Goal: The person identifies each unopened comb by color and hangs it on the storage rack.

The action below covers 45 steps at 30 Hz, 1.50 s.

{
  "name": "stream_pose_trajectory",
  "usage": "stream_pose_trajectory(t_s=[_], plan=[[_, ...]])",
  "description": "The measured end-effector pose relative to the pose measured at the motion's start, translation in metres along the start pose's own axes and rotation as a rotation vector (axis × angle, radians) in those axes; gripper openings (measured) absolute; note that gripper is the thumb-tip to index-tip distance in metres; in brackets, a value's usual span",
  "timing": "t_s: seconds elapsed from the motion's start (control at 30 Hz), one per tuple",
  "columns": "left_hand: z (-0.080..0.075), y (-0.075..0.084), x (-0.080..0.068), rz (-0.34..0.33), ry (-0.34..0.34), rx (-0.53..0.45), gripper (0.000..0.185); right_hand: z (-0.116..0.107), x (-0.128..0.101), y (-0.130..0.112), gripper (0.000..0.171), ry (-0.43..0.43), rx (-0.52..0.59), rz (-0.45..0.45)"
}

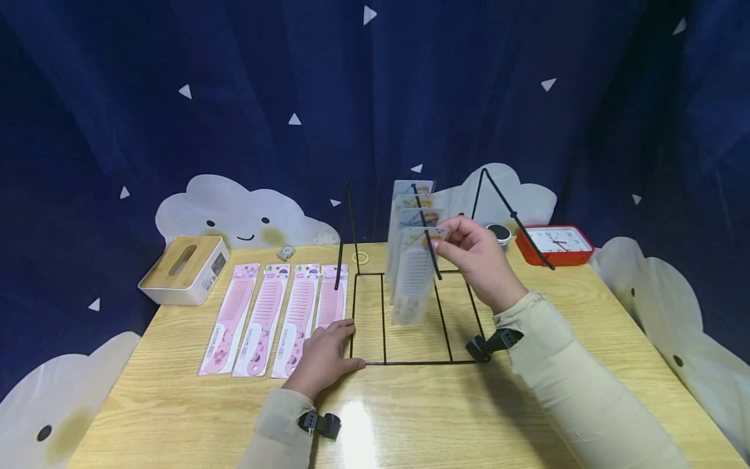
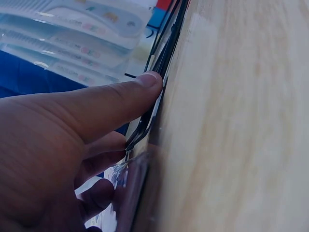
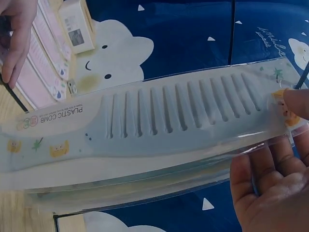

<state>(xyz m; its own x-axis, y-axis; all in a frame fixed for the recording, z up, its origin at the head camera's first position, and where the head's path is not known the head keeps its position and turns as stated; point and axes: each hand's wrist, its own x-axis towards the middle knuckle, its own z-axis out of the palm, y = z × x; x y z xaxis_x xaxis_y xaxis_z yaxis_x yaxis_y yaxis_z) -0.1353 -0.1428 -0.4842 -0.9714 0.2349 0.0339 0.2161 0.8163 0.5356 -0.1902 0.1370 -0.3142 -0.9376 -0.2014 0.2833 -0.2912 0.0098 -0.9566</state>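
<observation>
We are in the middle of hanging packaged combs on a black wire rack (image 1: pixel 410 312): our right hand (image 1: pixel 477 257) pinches the top of a pale blue comb (image 1: pixel 413 277) in its clear sleeve, thumb and fingers closed on the card end right at the slanting hook of the rack, where three more blue combs already hang behind it. From the right wrist view the comb (image 3: pixel 159 125) lies across the frame, printed "PLASTIC COMB", with our fingers (image 3: pixel 263 179) under its toothed end. Our left hand (image 1: pixel 325 355) lies with straight fingers on the worktop (image 1: pixel 527 391), pressing the near left corner of the rack's base; the left wrist view shows one finger (image 2: pixel 116 104) laid along the black wire, so it holds nothing. We judge that the hanging hole still has to be threaded over the hook tip, which calls for a small, level slide along the wire while the left hand keeps the base from shifting. Four pink combs (image 1: pixel 275 316) wait in a row just left of the rack, touching the left hand's side. The worktop is light glossy wood; on it sit a white tissue box (image 1: pixel 184 268) at the far left and a red clock (image 1: pixel 556 244) at the far right. Behind hangs a dark blue curtain (image 1: pixel 351 98) with white clouds.
</observation>
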Motion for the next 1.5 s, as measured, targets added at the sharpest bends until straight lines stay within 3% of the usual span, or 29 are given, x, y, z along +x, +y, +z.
stream_pose_trajectory(t_s=[0.27, 0.4, 0.53, 0.67, 0.83, 1.03, 1.23, 1.5], plan=[[0.0, 0.0, 0.002, 0.009, 0.003, 0.007, 0.074, -0.024, -0.013, 0.011, 0.02, -0.004, -0.129, -0.012], [0.0, 0.001, 0.004, 0.021, 0.006, 0.017, 0.074, -0.049, -0.027, 0.034, 0.028, 0.038, -0.242, 0.018], [0.0, 0.001, 0.005, 0.021, 0.005, 0.018, 0.074, -0.069, -0.046, 0.068, 0.038, 0.066, -0.422, 0.079], [0.0, 0.0, 0.006, 0.022, 0.003, 0.023, 0.075, -0.081, -0.067, 0.102, 0.062, -0.028, -0.598, 0.172], [0.0, -0.001, 0.007, 0.022, 0.005, 0.023, 0.075, -0.084, -0.09, 0.131, 0.094, -0.161, -0.736, 0.298], [-0.001, 0.002, 0.007, 0.017, 0.003, 0.009, 0.075, -0.081, -0.104, 0.144, 0.11, -0.184, -0.779, 0.278], [0.0, 0.002, 0.001, 0.011, -0.004, 0.011, 0.076, -0.077, -0.114, 0.158, 0.112, -0.16, -0.827, 0.225], [0.0, 0.003, -0.002, 0.011, 0.009, 0.007, 0.073, -0.072, -0.115, 0.154, 0.109, -0.16, -0.836, 0.212]])
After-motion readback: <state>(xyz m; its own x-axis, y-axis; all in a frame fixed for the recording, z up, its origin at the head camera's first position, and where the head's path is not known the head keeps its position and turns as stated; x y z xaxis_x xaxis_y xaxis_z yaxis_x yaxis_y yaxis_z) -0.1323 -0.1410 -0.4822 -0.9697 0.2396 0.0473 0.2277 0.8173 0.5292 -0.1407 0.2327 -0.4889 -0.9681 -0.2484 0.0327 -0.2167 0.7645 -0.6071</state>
